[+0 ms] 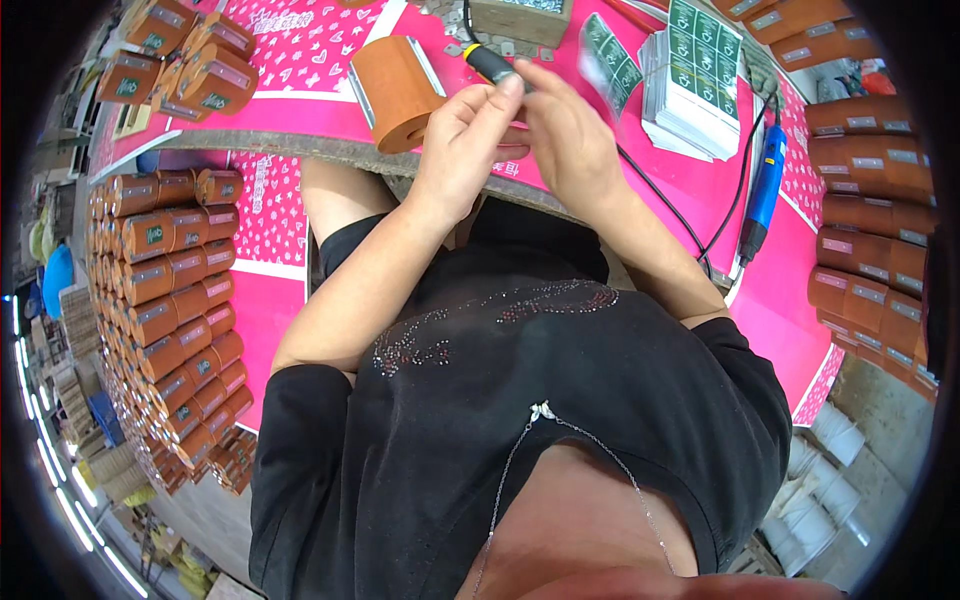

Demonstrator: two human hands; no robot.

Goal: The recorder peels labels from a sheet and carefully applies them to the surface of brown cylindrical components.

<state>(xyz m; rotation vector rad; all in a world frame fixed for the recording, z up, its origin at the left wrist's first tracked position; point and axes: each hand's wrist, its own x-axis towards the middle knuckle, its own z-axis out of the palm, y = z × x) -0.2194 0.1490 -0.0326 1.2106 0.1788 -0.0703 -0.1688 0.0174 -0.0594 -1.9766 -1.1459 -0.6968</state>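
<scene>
My left hand [460, 145] and my right hand [572, 145] meet over the table's near edge, their thumbs and fingertips pinched together. Whatever is between the fingertips is hidden or too small to name. Just beyond them lies a black tool handle [492, 66] with a yellow band and a cord; I cannot tell whether the right fingers touch it. Left of my hands, a brown roll-shaped piece [397, 92] with silvery metal strips on its sides rests on the pink table cover [310, 118]. Small metal plates [510, 48] are scattered behind the tool.
On the right stand a banded stack of green-and-white cards [690, 85] and a blue corded tool [766, 180]. A box [520, 18] sits at the back. Stacks of brown rolls rise at the left [180, 310] and right [870, 210]. A black cable [665, 205] crosses the cover.
</scene>
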